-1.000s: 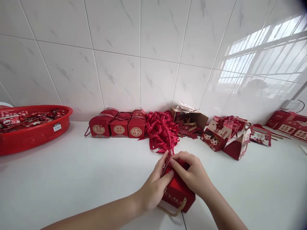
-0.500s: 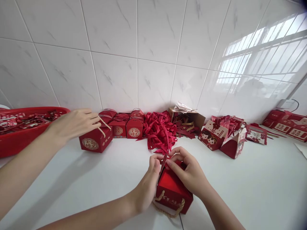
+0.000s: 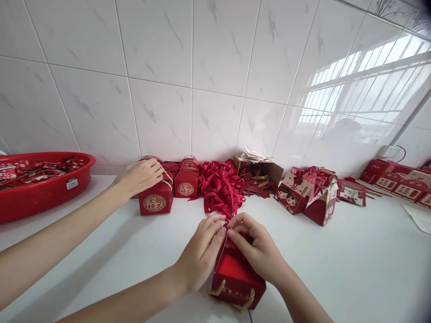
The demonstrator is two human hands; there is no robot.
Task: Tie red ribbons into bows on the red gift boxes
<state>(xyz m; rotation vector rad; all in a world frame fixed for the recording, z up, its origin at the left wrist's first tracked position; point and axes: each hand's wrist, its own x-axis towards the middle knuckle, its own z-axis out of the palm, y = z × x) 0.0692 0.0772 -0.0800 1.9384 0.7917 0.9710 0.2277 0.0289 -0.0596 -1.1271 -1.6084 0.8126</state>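
Note:
A small red paper gift box stands on the white table in front of me, its gold rope handle hanging down the near side. My left hand is closed at the box's top left edge, thumb and fingers gripping the upper flap. Pressed close beside it, my right hand pinches the same top flaps between thumb and fingers. The fingers partly hide where the flaps meet. Further left, a co-worker's hand grips the rope of another red box with gold characters.
A red plastic basin of small packets sits at left. Along the wall are finished red boxes, a heap of red ribbons, an open cardboard box, printed boxes and more red boxes at far right.
The co-worker's hand has carried its red box right, up in front of the row of boxes. My hands have drawn closer together over the flaps, bringing the top edges together.

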